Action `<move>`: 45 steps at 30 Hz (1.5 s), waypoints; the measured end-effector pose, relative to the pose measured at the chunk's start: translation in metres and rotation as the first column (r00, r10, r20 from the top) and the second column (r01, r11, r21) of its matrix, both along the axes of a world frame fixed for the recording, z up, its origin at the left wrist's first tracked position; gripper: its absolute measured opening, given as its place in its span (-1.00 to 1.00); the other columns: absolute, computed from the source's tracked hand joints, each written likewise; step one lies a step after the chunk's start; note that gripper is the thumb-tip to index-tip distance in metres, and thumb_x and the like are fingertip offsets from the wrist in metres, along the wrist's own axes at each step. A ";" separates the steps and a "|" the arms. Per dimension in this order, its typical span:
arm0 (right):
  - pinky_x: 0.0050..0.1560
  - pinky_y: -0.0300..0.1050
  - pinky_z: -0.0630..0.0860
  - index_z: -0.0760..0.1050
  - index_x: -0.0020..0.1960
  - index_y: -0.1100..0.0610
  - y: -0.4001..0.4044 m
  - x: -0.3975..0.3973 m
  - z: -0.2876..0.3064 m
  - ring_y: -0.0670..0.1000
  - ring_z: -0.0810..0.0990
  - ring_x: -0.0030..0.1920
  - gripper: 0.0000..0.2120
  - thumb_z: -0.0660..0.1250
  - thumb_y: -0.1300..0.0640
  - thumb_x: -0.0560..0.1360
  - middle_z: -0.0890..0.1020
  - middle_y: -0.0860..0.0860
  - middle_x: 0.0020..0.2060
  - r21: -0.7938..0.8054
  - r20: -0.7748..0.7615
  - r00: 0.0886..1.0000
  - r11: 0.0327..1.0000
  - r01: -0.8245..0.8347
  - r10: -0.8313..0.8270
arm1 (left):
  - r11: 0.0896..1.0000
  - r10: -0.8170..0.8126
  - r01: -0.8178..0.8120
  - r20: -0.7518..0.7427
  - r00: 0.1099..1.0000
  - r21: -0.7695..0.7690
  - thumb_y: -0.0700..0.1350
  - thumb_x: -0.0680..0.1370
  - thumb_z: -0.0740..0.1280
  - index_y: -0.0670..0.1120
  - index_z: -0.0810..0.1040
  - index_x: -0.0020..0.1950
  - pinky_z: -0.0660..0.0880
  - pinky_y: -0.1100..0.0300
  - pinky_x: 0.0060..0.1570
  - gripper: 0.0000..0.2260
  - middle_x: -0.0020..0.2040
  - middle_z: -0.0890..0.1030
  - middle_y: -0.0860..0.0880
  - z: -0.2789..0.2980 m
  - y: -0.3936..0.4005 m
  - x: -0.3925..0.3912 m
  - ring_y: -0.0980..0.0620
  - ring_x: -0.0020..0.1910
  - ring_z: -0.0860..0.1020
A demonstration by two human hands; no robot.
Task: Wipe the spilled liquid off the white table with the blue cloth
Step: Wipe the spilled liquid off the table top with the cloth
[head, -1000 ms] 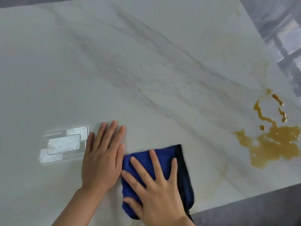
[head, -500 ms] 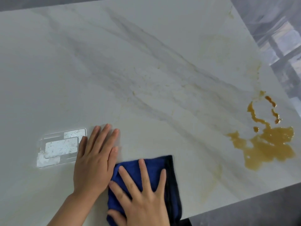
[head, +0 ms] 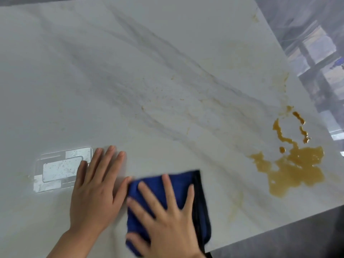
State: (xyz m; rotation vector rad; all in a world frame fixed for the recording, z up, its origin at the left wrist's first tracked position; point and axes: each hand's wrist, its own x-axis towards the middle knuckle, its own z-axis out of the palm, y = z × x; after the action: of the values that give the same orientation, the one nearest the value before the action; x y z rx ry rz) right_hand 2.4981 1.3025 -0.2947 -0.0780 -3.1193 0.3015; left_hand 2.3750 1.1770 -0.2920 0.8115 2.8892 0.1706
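Head view: two hands, left hand (head: 95, 190) and right hand (head: 167, 224); one blue cloth (head: 167, 185); one spill (head: 294, 168).

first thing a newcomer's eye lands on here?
The amber spill near the table's right edge, with a broken ring of drips above it, untouched. Next, the blue cloth at the near edge, pressed flat under the right hand, well short of the spill. The left hand lies flat beside it, next to a clear rectangular patch.
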 end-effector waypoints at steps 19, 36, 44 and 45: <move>0.18 0.59 0.09 0.24 0.41 -0.23 0.093 -0.006 0.014 0.28 0.16 0.45 -0.41 0.03 -0.35 0.41 0.26 -0.10 0.45 0.089 0.195 0.952 0.971 0.222 -0.235 | 1.000 0.003 -0.003 -0.017 1.000 0.010 0.22 0.57 -0.09 -0.10 0.37 0.39 0.16 -0.13 0.36 -0.42 0.41 0.38 -0.11 0.000 0.002 0.000 -0.09 0.43 0.24; 0.30 0.50 -0.18 -0.31 0.42 -0.33 0.152 -0.010 0.009 0.14 -0.36 0.47 -0.38 -0.38 -0.44 0.39 -0.28 -0.21 0.45 0.114 0.282 0.872 0.917 0.383 -0.400 | 1.000 0.018 -0.018 0.001 1.000 0.009 0.24 0.56 -0.12 -0.09 0.37 0.39 0.13 -0.13 0.38 -0.39 0.42 0.36 -0.11 0.003 0.003 0.002 -0.10 0.43 0.24; 0.34 0.43 -0.24 -0.30 0.43 -0.31 0.178 0.035 0.014 0.06 -0.41 0.46 -0.33 -0.42 -0.45 0.35 -0.32 -0.22 0.45 0.139 0.339 0.726 0.795 0.590 -0.598 | 1.000 0.004 -0.004 -0.030 1.000 0.010 0.20 0.55 -0.05 -0.11 0.37 0.39 0.12 -0.13 0.38 -0.43 0.42 0.36 -0.14 0.001 0.002 0.002 -0.15 0.43 0.26; 0.35 0.43 -0.25 -0.35 0.42 -0.31 0.170 0.043 0.015 0.07 -0.43 0.45 -0.35 -0.44 -0.44 0.35 -0.37 -0.24 0.41 0.137 0.346 0.731 0.803 0.580 -0.588 | 1.000 0.003 -0.003 -0.034 0.999 0.012 0.19 0.55 -0.02 -0.11 0.37 0.39 0.12 -0.13 0.38 -0.45 0.43 0.35 -0.14 0.000 0.002 0.003 -0.15 0.44 0.25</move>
State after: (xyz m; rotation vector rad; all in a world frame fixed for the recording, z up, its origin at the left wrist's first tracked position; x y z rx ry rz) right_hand 2.5407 1.4729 -0.2799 -1.2356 -3.2135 0.2587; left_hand 2.3776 1.1787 -0.2920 0.8205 2.9241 0.1766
